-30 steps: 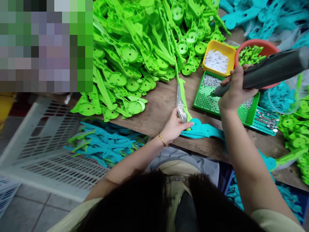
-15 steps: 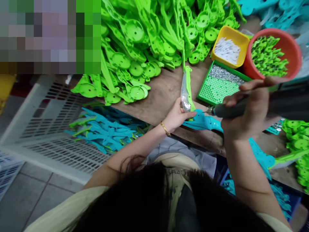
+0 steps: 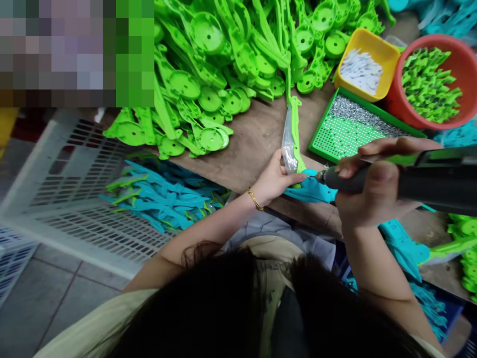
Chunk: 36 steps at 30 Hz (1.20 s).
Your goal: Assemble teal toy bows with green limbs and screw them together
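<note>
My left hand (image 3: 275, 178) is closed on a plastic part near the table's front edge. That part has a blue body (image 3: 316, 191) and a green arm (image 3: 295, 132) with a clear blade-like piece (image 3: 288, 144) along it. My thumb lies by the joint of blue and green. In my right hand (image 3: 372, 191) is a dark electric screwdriver (image 3: 428, 181), held sideways with its tip at the blue body. Whether the tip sits in a screw is too small to tell. A green tray of screws (image 3: 357, 127) lies just beyond the right hand.
Green plastic parts (image 3: 208, 94) are heaped across the back. A yellow tub of white pieces (image 3: 391, 47) and a red bowl of small green parts (image 3: 470, 74) stand back right. At left, a white crate (image 3: 85, 233) contains blue-green pieces (image 3: 164, 194). Another blue-green part (image 3: 406, 248) lies right.
My right hand and the screwdriver have shifted slightly left and down, with the tip still at the blue body. My left hand keeps its hold. The view has shifted a little.
</note>
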Available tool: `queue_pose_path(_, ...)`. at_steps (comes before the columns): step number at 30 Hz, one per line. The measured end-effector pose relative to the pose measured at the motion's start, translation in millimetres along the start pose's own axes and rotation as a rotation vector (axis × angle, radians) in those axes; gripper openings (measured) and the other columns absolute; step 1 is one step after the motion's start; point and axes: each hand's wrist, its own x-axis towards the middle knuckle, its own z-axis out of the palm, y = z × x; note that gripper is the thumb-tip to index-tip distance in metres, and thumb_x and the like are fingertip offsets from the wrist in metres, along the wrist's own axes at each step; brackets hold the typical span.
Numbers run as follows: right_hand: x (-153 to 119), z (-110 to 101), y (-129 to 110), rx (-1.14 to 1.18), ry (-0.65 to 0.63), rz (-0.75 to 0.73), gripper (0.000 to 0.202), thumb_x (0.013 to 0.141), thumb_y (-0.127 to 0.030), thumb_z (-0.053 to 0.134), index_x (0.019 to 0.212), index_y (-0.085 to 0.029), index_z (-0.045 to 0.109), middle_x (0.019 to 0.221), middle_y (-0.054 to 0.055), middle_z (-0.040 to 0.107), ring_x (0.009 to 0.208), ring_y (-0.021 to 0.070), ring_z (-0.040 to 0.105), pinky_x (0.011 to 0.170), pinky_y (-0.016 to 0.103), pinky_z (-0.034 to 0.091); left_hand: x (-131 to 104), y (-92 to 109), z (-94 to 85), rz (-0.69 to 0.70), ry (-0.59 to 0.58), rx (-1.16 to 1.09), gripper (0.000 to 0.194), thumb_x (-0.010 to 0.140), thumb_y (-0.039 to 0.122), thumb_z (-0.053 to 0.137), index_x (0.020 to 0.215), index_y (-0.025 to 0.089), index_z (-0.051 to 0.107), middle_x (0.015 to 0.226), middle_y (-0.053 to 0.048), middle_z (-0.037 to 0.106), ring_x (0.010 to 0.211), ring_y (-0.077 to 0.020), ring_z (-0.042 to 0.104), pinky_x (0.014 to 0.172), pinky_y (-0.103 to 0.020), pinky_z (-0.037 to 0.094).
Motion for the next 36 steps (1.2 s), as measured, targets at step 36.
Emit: queue_pose_path(36, 52.7, -14.8, 64.2, -0.252, 0.553, -0.093, 0.018, 0.084, -0.039, 0.068, 0.085, -0.025, 0.057, 0.071, -0.008, 0.061, 0.044, 0.0062, 0.05, 0.043, 0.025, 0.044, -0.4, 9.9, -7.4, -0.145, -0.056, 0.036, 0.047, 0.075, 0.02, 0.075, 0.113, 0.017, 0.047, 0.083, -0.002, 0.073, 0.076, -0.0176, 0.072, 0.071, -0.03, 0.057)
